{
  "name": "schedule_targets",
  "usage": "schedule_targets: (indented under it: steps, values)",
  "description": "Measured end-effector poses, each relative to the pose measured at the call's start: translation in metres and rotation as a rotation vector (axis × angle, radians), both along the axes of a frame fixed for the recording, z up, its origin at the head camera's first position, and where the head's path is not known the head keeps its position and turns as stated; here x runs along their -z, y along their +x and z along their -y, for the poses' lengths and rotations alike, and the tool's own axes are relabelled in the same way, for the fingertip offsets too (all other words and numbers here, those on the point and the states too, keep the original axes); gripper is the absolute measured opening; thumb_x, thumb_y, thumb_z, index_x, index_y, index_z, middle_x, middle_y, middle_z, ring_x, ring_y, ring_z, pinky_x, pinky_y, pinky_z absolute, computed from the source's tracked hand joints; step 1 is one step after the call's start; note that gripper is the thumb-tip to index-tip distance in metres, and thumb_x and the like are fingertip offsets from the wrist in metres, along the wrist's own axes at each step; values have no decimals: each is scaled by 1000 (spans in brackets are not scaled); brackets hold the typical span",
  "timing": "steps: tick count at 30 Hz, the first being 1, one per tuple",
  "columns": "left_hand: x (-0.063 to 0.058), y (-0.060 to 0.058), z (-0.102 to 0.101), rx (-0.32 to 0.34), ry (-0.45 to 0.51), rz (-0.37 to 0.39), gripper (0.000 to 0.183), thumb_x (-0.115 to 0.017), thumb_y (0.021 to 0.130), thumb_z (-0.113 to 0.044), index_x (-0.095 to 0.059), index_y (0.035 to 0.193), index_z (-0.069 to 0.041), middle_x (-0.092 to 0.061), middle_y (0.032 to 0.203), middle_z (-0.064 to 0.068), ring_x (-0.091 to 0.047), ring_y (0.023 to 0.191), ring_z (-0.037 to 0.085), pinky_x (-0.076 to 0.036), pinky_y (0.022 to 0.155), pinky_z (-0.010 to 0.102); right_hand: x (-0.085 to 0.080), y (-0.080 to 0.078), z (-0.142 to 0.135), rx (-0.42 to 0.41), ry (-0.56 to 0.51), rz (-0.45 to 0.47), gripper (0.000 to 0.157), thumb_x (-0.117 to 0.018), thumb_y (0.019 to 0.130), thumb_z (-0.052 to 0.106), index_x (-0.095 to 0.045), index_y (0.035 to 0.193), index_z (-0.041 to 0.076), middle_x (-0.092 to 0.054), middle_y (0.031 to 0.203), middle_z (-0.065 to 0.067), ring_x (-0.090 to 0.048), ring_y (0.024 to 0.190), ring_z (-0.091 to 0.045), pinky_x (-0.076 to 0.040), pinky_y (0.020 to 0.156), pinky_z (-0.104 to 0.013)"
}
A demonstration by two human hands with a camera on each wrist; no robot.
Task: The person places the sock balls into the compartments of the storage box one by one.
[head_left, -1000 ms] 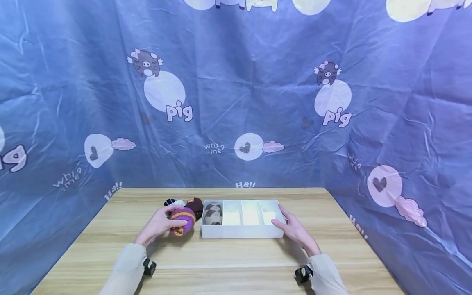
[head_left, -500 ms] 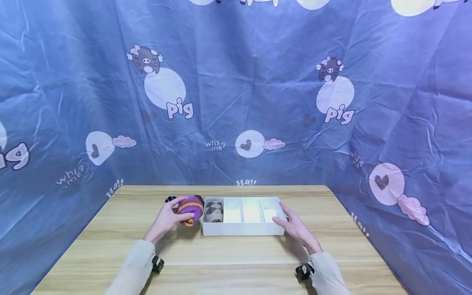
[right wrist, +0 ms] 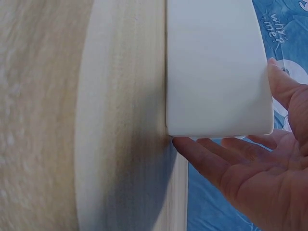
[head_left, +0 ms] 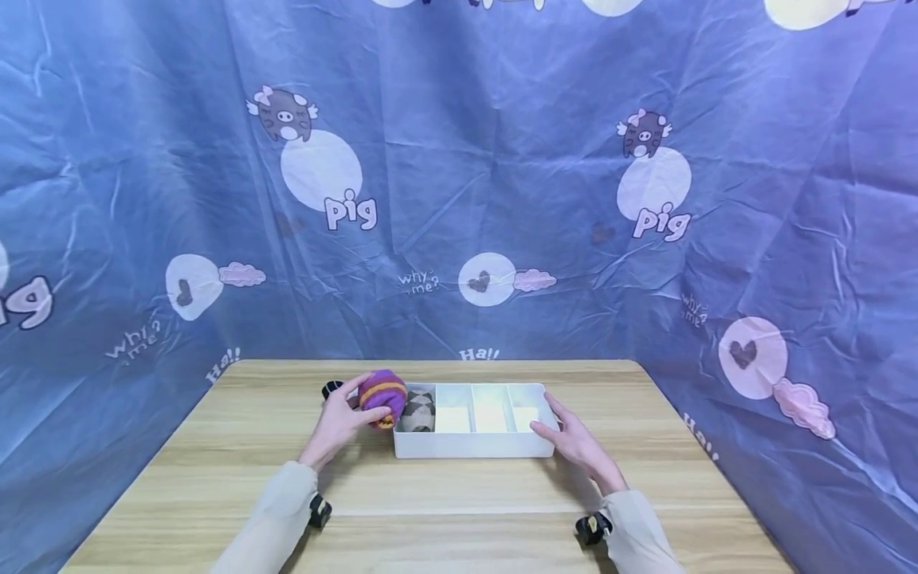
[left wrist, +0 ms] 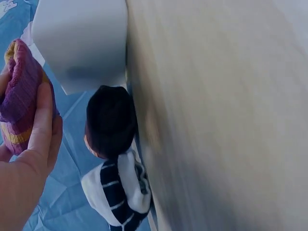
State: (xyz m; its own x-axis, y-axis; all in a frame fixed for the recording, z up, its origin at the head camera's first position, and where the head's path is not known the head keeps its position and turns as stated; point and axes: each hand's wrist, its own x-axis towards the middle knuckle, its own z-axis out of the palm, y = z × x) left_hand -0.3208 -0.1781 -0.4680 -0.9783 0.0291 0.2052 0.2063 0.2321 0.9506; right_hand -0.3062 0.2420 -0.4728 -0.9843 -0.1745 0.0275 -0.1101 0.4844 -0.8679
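My left hand [head_left: 341,422] pinches a rolled-up purple sock [head_left: 382,391] with orange stripes between thumb and fingers. It is held above the table, at the left end of a white divided box [head_left: 473,446]. A grey-brown argyle sock [head_left: 419,411] lies in the box's leftmost compartment. At the box's right end, my right hand [head_left: 574,442] grips the wall, thumb at the rim; in the right wrist view its fingers [right wrist: 207,156] lie along the end wall. Below the held sock, the left wrist view shows a rolled dark brown sock [left wrist: 110,122] and a white-and-black striped sock [left wrist: 118,192].
The wooden table [head_left: 459,510] carries the box near its far side. Behind it hangs a blue printed cloth [head_left: 430,199], which also covers both sides. The left hand partly hides the loose socks in the head view.
My left hand has lifted the purple sock and carried it right and away from me, up to the box's left end. The right hand stays at the box's right end.
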Motion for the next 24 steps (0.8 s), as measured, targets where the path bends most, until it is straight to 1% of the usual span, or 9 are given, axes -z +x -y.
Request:
schedule_targets:
  steps: [3, 5, 10, 15, 17, 20, 24]
  values:
    - [-1, -2, -5, 3, 3, -10, 79, -85, 76, -20, -47, 144, -10, -52, 139, 22, -58, 120, 37, -56, 88, 35, 1, -1, -1, 7, 6, -2, 82, -62, 96, 29, -15, 155, -1, -15, 160, -26, -17, 146, -43, -17, 119, -54]
    - [-2, -2, -8, -1, 9, -15, 79, -85, 77, -20, -46, 145, -9, -53, 138, 23, -59, 119, 36, -57, 88, 35, 1, 0, -1, 6, 10, -5, 82, -62, 96, 29, -15, 155, -2, -15, 160, -27, -16, 146, -44, -16, 119, -54]
    - [-1, -2, -18, -10, 64, -35, 75, -86, 75, -20, -51, 141, -9, -59, 132, 22, -62, 115, 34, -57, 85, 30, 2, -1, -2, 8, 25, -5, 81, -62, 96, 28, -15, 155, -1, -15, 160, -26, -14, 147, -42, -14, 120, -53]
    - [0, -1, -30, -35, 101, -46, 72, -87, 73, -18, -55, 137, -9, -61, 128, 20, -64, 112, 30, -56, 84, 26, 3, -1, -2, 9, 21, -7, 81, -62, 96, 28, -15, 155, -1, -15, 160, -26, -16, 146, -43, -16, 119, -53]
    - [0, -2, -34, -37, 126, -47, 71, -87, 73, -18, -55, 136, -8, -62, 128, 20, -63, 112, 30, -56, 85, 26, 3, 0, -1, 2, 15, -6, 81, -62, 96, 27, -15, 155, -2, -15, 160, -27, -16, 146, -44, -17, 119, -54]
    - [0, -5, -41, -20, 158, -46, 71, -87, 72, -16, -56, 136, -9, -62, 128, 20, -63, 114, 31, -56, 88, 27, 1, 0, -1, -1, -2, -1, 80, -62, 96, 26, -15, 155, -2, -14, 160, -27, -17, 145, -45, -18, 118, -55]
    - [0, -7, -48, -5, 157, -56, 74, -87, 72, -14, -54, 138, -7, -60, 129, 21, -62, 114, 33, -56, 90, 30, 0, -1, 0, 1, 5, -6, 80, -62, 96, 26, -15, 155, -2, -14, 160, -27, -16, 146, -44, -17, 119, -54]
